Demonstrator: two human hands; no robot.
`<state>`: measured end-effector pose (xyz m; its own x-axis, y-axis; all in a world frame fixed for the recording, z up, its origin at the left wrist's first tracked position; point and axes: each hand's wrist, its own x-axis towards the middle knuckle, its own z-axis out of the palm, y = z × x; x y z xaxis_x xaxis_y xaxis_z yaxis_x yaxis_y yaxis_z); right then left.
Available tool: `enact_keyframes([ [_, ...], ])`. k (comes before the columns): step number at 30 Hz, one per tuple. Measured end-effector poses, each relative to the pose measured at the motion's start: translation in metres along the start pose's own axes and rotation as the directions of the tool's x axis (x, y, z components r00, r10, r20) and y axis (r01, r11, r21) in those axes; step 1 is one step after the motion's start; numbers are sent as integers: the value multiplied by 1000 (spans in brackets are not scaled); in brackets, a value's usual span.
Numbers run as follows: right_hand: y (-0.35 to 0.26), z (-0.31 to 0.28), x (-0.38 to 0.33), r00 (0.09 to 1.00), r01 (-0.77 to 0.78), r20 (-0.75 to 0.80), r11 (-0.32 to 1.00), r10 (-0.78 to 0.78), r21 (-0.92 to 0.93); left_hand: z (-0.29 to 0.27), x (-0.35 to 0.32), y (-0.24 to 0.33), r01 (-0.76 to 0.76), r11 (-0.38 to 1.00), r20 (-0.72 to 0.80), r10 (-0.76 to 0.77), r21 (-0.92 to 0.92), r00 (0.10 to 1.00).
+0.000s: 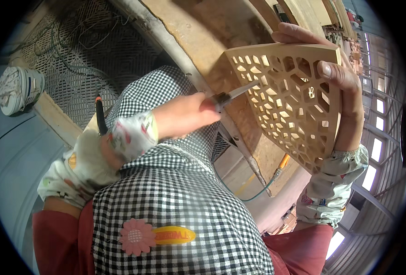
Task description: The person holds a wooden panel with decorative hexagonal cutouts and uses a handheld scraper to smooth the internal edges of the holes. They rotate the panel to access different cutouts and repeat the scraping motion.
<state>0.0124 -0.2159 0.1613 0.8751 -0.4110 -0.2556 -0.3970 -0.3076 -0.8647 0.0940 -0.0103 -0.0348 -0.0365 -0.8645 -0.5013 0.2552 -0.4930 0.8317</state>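
My right hand [349, 87] clasps a pale openwork panel [289, 103] above the worktop [203, 59] | my left hand [189, 112] grips a slim tool [242, 91], tip at the panel's left part | pattern stands pierced through; work looks under way, remainder unclear

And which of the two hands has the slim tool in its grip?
The left hand, whose slim tool points toward the perforated panel; the right hand holds that panel by its edge instead.

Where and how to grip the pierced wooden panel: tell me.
Probably grip the panel by its solid right rim, from the right, as the right hand does, thumb in front: that strip is unpierced, and the slim tool in the left hand points from the left.
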Motion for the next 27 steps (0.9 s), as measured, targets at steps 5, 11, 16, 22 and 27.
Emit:
enact_keyframes([
  [5, 5, -7, -7, 999, 28, 22, 999, -29, 32, 14, -26, 6, 2, 802, -246, 182, 598, 952],
  [11, 6, -18, -6, 996, 13, 88, 1000, -15, 20, 30, -14, 9, 30, 544, -335, 472, 838, 816],
  [16, 18, -55, 17, 981, -28, 193, 1000, 26, 11, 48, -5, 18, 130, 418, -338, 474, 899, 813],
  [22, 34, -60, 41, 962, -41, 272, 999, 36, 12, 55, 10, 21, 199, 381, -379, 487, 903, 787],
  [27, 33, -55, 43, 960, -56, 273, 998, 61, -27, 55, 30, 17, 157, 374, -364, 586, 914, 724],
])
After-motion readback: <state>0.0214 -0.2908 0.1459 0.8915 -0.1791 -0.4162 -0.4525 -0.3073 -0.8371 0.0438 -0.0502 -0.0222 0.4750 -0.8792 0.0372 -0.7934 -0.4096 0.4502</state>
